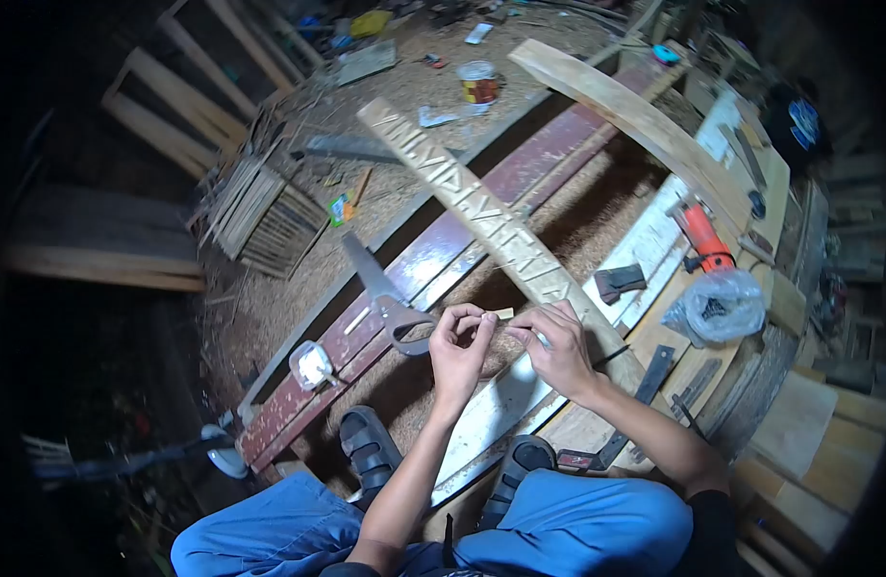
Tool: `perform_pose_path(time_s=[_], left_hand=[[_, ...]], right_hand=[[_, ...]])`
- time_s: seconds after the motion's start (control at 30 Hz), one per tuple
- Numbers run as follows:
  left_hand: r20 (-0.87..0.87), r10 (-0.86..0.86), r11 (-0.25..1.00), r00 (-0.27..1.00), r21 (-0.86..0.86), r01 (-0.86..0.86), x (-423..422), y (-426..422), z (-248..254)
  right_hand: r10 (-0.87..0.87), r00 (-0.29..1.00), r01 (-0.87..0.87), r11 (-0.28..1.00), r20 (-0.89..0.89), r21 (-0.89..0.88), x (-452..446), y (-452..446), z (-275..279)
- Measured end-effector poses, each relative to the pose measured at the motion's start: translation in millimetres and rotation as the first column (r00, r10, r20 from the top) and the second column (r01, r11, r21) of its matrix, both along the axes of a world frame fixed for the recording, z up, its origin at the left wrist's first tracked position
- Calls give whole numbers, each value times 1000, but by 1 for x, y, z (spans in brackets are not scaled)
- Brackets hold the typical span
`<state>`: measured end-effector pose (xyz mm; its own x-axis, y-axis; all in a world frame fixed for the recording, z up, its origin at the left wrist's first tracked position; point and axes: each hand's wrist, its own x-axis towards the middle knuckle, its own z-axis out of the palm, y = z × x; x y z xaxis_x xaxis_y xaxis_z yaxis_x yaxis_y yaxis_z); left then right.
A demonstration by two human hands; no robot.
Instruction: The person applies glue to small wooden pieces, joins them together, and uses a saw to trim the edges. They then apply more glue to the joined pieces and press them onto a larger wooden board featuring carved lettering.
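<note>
My left hand pinches a small tan piece between thumb and fingertips; its exact kind is too small to tell. Close beside it, my right hand is closed in a pinch, and what its fingers hold cannot be made out. Just beyond both hands runs a long wooden board with raised carved letters, lying across the beams. A handsaw rests to the left of my left hand, its dark handle loop near my knuckles.
An orange power tool and a plastic bag lie at the right, near a metal square. A curved plank spans the far beams. A white-topped container sits on the red beam. A slatted crate stands at left.
</note>
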<state>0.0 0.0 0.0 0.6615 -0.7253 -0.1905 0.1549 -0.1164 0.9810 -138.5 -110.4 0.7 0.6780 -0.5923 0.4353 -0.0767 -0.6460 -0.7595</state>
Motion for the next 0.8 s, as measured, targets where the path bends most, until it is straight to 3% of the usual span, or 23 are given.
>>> perform_pose_path(time_s=[0.07,0.1,0.23,0.33,0.4,0.5,0.53,0.57,0.63,0.73,0.8], left_hand=[[84,77,997,993,4,-78,-4,2,-1],[9,111,993,994,-49,-111,15,7,-1],[49,246,964,968,-115,-239,48,39,0],[76,306,950,949,-94,-299,73,72,-2],[115,261,964,958,25,-266,94,92,-8],[107,284,958,953,16,-287,119,114,-14],[122,294,955,948,0,-296,127,119,-24],[107,292,956,950,-7,-293,134,124,-34],[225,286,958,932,-46,-283,143,127,-48],[233,219,973,947,13,-229,153,140,-32],[277,177,978,944,61,-201,163,150,-27]], right_hand=[[95,995,-95,995,4,-41,4,-3,1],[124,990,-131,987,-72,-94,27,1,21],[234,964,-249,961,-127,-120,75,25,45],[319,887,-350,936,-334,-36,95,43,52],[328,866,-380,922,-377,-71,107,54,52],[347,803,-415,909,-485,-36,124,73,57],[332,830,-422,899,-449,-115,132,79,54],[318,856,-421,887,-408,-190,139,87,51],[285,841,-400,900,-459,-174,152,108,46],[201,816,-236,972,-542,6,184,141,29],[88,887,-80,996,-454,38,201,157,0]])
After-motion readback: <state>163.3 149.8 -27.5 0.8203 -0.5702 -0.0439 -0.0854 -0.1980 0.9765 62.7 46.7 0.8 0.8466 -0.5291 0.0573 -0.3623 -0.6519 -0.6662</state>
